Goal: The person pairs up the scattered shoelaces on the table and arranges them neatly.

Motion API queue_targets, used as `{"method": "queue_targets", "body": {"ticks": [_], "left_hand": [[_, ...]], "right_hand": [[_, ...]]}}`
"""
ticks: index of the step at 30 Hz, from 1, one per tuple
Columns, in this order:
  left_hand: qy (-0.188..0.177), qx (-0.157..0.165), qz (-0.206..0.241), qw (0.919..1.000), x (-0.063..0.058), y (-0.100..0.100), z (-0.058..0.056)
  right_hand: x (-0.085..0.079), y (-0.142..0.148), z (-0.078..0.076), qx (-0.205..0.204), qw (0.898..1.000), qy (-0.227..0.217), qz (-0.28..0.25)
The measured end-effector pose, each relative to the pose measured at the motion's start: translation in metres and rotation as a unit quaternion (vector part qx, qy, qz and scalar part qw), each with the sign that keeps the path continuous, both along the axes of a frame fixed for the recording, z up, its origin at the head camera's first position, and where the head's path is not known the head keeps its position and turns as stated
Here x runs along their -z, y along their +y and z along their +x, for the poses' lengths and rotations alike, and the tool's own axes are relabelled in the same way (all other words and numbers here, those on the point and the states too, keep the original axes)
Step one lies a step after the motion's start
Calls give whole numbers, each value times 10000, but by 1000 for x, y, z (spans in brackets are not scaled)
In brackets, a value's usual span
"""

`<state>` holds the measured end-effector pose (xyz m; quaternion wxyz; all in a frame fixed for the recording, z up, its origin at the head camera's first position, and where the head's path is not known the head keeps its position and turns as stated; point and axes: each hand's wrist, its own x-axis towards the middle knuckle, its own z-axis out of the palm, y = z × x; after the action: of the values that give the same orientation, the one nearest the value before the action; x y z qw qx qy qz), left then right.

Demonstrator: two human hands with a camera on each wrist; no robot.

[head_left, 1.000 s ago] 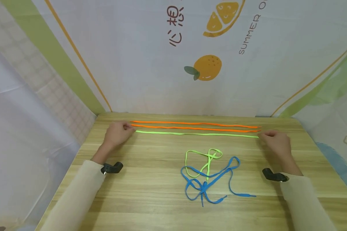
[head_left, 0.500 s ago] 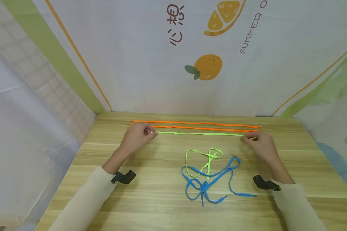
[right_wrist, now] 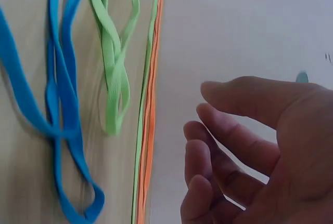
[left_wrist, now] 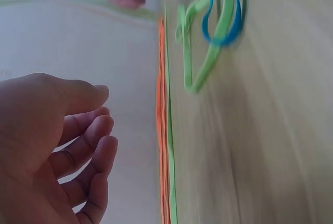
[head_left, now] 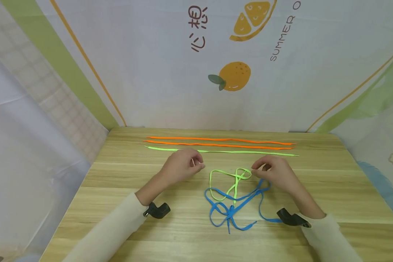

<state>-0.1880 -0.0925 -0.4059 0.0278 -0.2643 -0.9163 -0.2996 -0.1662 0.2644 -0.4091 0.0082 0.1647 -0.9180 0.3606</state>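
Seems at pick-up step for looped green lace [head_left: 236, 184], with left hand [head_left: 182, 165] and right hand [head_left: 276, 173] half-curled, holding nothing; next, probably calls for pinching it.

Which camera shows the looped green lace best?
The head view: nearly all the looped green lace shows, crossing the blue lace. The left wrist view shows its loop partly behind blue; the right wrist view shows it larger, but cut off at the top.

Tangled blue lace [head_left: 231, 211] overlaps looped green lace [head_left: 236, 186], near straight green lace [head_left: 229, 151] and orange laces [head_left: 221, 145].
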Motion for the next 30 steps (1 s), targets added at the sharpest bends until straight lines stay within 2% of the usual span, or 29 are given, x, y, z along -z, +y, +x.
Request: {"method": "queue_targets", "body": {"ticks": [5,10,17,25,30], "left_hand": [[-19,399,-68,9992,5,20,5],[35,694,-198,9974,16,35,9],[-138,923,-464,9946,27,55,13],[-402,1135,-547,9912,33,72,10],[-597,1178,-729,9886,35,78,9]], "right_hand": [[4,-13,5,-522,9986,-89,9],[13,-21,7,-1058,9940,29,290],[18,-33,10,-1312,9894,66,616],[27,-45,15,-1845,9769,482,966],[28,-49,19,-2050,9726,430,1006]]}}
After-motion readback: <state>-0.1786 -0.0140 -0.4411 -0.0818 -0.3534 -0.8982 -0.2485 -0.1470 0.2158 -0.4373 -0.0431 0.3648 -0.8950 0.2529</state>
